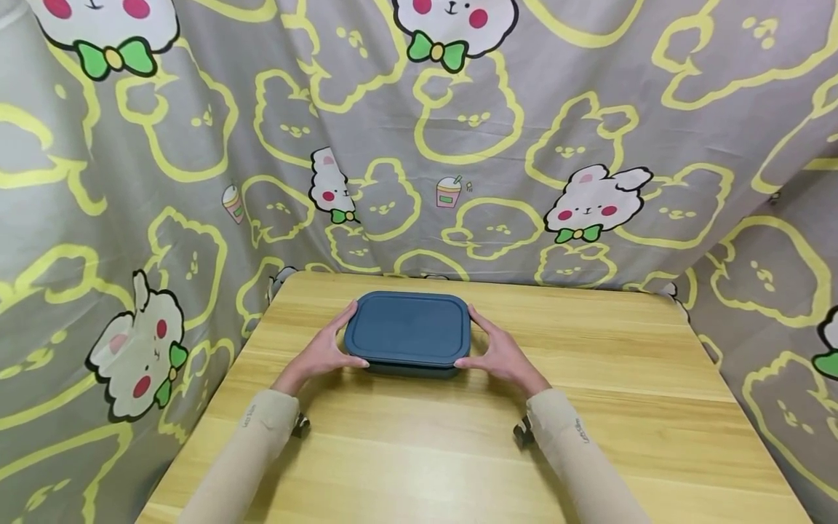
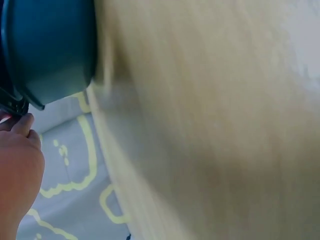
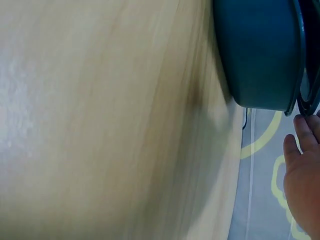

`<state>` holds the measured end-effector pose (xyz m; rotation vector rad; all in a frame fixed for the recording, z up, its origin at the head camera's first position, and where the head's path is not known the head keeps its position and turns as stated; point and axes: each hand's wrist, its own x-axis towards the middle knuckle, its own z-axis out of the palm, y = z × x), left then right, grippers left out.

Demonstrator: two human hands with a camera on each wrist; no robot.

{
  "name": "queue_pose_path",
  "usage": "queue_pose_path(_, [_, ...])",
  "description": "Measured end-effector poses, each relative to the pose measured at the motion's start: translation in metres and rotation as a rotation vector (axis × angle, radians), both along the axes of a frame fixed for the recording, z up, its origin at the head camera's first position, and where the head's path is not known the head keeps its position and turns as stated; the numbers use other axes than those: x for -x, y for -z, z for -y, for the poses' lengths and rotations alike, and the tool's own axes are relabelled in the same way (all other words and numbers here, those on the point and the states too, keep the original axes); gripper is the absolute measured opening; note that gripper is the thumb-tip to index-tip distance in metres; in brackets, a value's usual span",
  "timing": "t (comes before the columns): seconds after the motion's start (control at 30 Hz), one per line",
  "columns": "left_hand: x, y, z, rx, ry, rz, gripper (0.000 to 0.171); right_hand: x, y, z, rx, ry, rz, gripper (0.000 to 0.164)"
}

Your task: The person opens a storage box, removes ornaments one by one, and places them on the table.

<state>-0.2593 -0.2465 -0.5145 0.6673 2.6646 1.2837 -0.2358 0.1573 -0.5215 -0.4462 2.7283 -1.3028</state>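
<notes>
Grip: two-handed, thumbs and fingers spread around the ends of a dark blue lid on a rounded rectangular container. The left hand grips the lid's left end, thumb at the near left corner, fingers reaching to the far left corner. The right hand mirrors it on the right end — thumb at the near right corner, fingers along the side toward the far corner.

Position: the lid lies flat between the two hands, its broad top uncovered by either palm. The container is below the lid, on the wooden table, near the table's back edge.

Wrist views: fingertips of each hand meet the lid's edge, beyond the container's rim; the container's wall is clear of the fingers visible there. A dark band shows between rim and lid on the right — cannot tell how firmly the lid is seated.

Surroundings: beige sleeves on both forearms; a grey curtain with yellow outlined animals behind the table.
</notes>
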Motion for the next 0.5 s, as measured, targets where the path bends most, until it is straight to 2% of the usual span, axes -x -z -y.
queue_pose_path(0.23, [-0.008,-0.011,0.001,-0.136,0.014,0.036,0.128,-0.009,-0.011,0.001,0.11,-0.024,-0.028,0.121])
queue_pose_path(0.4, [-0.017,-0.019,0.003,-0.323,0.095,0.093,0.121,-0.02,-0.017,0.0,0.261,-0.043,0.034,0.121])
queue_pose_path(0.5, [-0.024,-0.024,0.005,-0.436,0.115,0.146,0.111,-0.028,-0.02,-0.003,0.361,-0.068,0.077,0.12])
